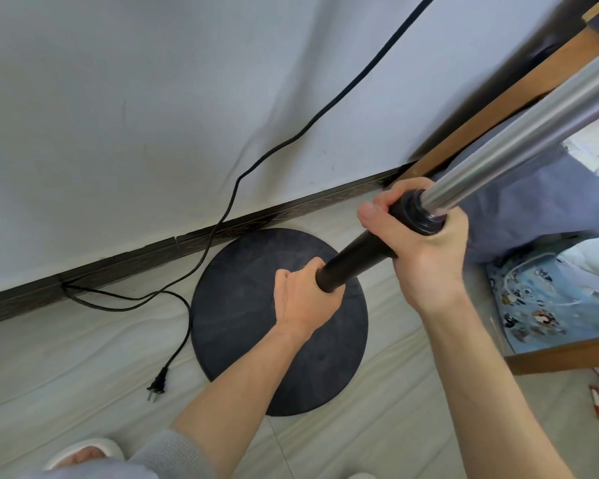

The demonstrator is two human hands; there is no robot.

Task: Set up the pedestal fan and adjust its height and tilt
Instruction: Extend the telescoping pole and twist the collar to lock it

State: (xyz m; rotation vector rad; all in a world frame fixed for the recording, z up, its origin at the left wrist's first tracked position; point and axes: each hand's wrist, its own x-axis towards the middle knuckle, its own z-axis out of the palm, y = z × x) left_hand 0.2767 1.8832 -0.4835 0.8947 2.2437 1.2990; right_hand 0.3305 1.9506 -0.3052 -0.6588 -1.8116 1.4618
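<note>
— Far left?
— Unplugged plug [158,381] lying on the floor [66,344], black cord [222,216] trailing up along the wall [118,98].
— Middle?
— Round black fan base [242,305] flat on the floor, just beside the skirting. Left hand [303,300] wrapped round the black lower tube [357,257], fingers clamped on it.
— Right?
— Right hand [419,243] gripping the black collar [417,212], fingers closed around it. Steel inner pole [533,129] slanting up past the bed frame [498,108].

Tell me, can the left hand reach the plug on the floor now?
Probably not at once: the left hand is wrapped around the black tube, and the plug lies apart on the floor, beside the base.
</note>
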